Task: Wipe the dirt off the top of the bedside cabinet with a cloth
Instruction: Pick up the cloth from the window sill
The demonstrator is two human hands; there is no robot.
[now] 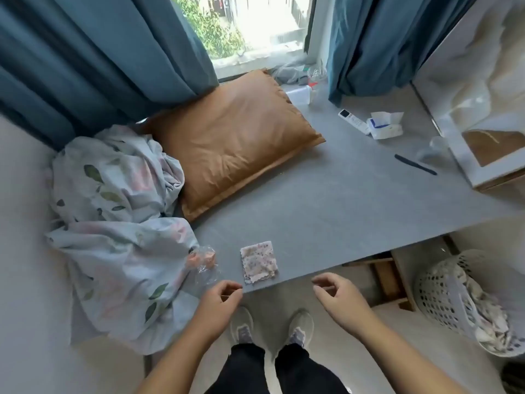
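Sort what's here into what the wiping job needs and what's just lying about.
Job: cloth, cabinet top, left hand, right hand.
Lying about: pillow, bedsheet, plastic wrapper, remote, tissues, pen, laundry basket.

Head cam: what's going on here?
A person stands at the grey top, both hands empty. The left hand and right hand hover at its near edge, fingers loosely curled. The folded cloth lies flat on the top just beyond them, untouched, beside a crumpled plastic wrapper. Wiping has not begun.
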